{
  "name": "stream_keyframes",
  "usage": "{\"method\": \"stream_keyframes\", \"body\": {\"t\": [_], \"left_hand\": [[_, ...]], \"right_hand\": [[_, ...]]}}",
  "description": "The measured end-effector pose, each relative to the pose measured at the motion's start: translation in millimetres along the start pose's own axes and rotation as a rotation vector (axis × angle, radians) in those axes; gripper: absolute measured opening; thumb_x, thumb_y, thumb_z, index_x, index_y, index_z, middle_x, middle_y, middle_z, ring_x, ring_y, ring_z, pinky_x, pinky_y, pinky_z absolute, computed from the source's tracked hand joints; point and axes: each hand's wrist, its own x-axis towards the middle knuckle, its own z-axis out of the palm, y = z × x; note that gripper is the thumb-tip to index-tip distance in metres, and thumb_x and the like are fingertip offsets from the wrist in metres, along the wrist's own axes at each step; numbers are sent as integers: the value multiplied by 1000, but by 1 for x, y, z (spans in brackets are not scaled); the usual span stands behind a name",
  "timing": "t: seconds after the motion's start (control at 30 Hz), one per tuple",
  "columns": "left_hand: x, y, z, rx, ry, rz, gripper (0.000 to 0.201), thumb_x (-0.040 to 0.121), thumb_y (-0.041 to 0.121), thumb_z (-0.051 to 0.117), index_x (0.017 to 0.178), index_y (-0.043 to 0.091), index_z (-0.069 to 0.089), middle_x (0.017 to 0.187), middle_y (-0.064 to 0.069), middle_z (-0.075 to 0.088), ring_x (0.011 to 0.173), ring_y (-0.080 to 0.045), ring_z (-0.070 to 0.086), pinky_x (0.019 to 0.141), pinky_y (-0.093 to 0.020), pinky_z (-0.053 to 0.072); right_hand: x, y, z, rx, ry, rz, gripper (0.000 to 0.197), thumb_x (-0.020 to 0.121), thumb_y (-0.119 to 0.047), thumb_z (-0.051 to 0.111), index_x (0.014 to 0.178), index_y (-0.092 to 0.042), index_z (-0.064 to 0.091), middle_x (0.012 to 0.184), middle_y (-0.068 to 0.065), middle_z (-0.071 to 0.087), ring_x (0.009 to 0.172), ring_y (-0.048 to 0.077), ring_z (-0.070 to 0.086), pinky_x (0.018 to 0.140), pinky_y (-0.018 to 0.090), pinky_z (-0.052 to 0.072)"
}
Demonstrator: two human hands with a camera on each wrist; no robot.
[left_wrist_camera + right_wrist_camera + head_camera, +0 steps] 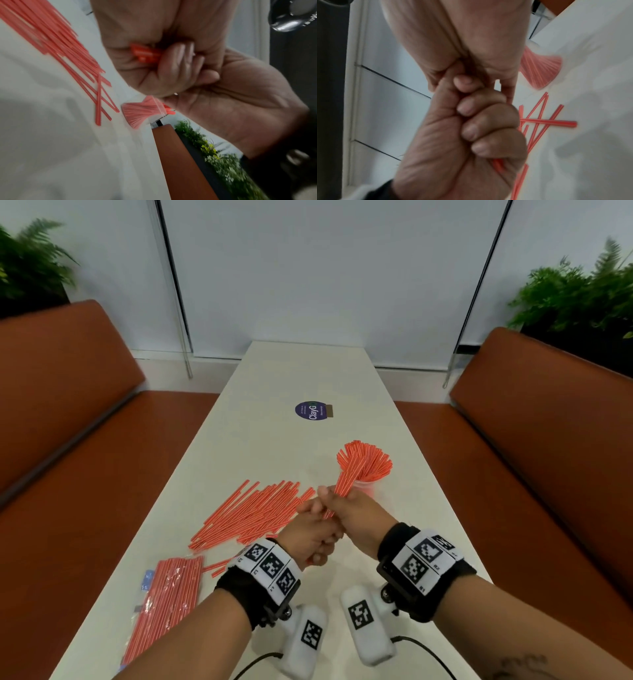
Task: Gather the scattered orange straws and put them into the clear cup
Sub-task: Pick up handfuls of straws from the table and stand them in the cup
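A bundle of orange straws (pixel 344 477) slants up and away over the white table (pixel 308 371). My right hand (pixel 349 508) grips it in a fist. My left hand (pixel 313 537) curls around its lower end, pressed against the right. Short straw ends (pixel 144 54) poke out between the two hands. Just behind the hands stands the clear cup (pixel 368 486) with a fan of straws (pixel 368 462) in it. A pile of loose straws (pixel 250 513) lies on the table to the left of my hands.
A plastic pack of straws (pixel 164 601) lies at the near left of the table. A round blue sticker (pixel 311 411) sits further up. Orange benches (pixel 68 405) (pixel 548 440) flank the narrow table, with plants behind them.
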Motion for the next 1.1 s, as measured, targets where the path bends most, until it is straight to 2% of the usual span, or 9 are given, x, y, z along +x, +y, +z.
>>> {"method": "stream_keyframes", "body": {"t": [0.17, 0.27, 0.33, 0.43, 0.6, 0.73, 0.87, 1.0, 1.1], "left_hand": [[-3, -8, -16, -486, -34, -123, 31, 81, 22, 40, 93, 4, 63, 72, -9, 67, 64, -18, 63, 59, -27, 52], [-1, -7, -17, -674, 6, -121, 53, 91, 31, 21, 104, -6, 57, 88, -23, 71, 87, -33, 65, 82, -40, 49], [-1, -2, -14, -734, -10, -79, 58, 96, 36, 15, 112, -2, 56, 100, -21, 69, 87, -31, 68, 81, -42, 53], [0, 2, -10, -806, -33, -57, 54, 97, 35, 18, 114, 4, 58, 107, -16, 68, 90, -25, 68, 64, -35, 59], [14, 7, -8, -479, 63, -13, 44, 98, 37, 25, 92, 10, 58, 82, -10, 65, 67, -19, 65, 61, -31, 51], [38, 25, -6, 192, 309, 205, 15, 94, 24, 46, 105, 16, 51, 98, 3, 56, 95, -19, 53, 72, -28, 42], [71, 36, -6, 389, 404, 234, 48, 85, 19, 61, 129, 11, 42, 127, -6, 50, 112, -26, 55, 97, -41, 46], [94, 33, -1, 445, 363, 157, 78, 77, 23, 72, 141, 10, 28, 142, -10, 41, 125, -28, 47, 105, -42, 41], [101, 28, 2, 461, 350, 148, 91, 72, 22, 77, 144, 10, 23, 146, -9, 37, 131, -27, 41, 108, -40, 37]], "right_hand": [[-1, -26, 3, 104, 233, -195, 50, 99, -35, 34, 57, -10, 47, 46, -5, 62, 84, 31, 62, 95, 46, 43], [0, -23, 8, 9, 191, -228, 50, 99, -36, 35, 59, -12, 53, 60, -5, 68, 91, 25, 67, 92, 39, 46], [1, -8, 11, -102, 161, -174, 45, 97, -40, 39, 61, -19, 58, 79, -2, 70, 95, 19, 67, 88, 38, 51], [1, 16, 14, -272, 173, -195, 37, 96, -34, 43, 64, -21, 55, 73, -1, 62, 70, 5, 61, 72, 24, 49], [7, 12, -2, -292, 368, -224, 27, 95, -29, 48, 87, -4, 54, 71, -4, 58, 58, -6, 57, 58, 10, 42], [20, -28, -39, -382, 541, -290, 28, 95, -28, 48, 88, -5, 61, 77, -3, 59, 67, 2, 55, 61, 11, 42], [52, -49, -77, -607, 634, -151, 24, 89, -26, 58, 92, -3, 66, 83, 1, 63, 73, 13, 57, 75, 26, 48], [77, -43, -88, -727, 519, 110, 17, 85, -23, 64, 87, -6, 65, 74, 2, 62, 57, 8, 55, 52, 20, 46], [85, -30, -85, -767, 452, 209, 21, 79, -21, 72, 91, -4, 66, 79, 5, 65, 62, 14, 59, 55, 19, 48]]}}
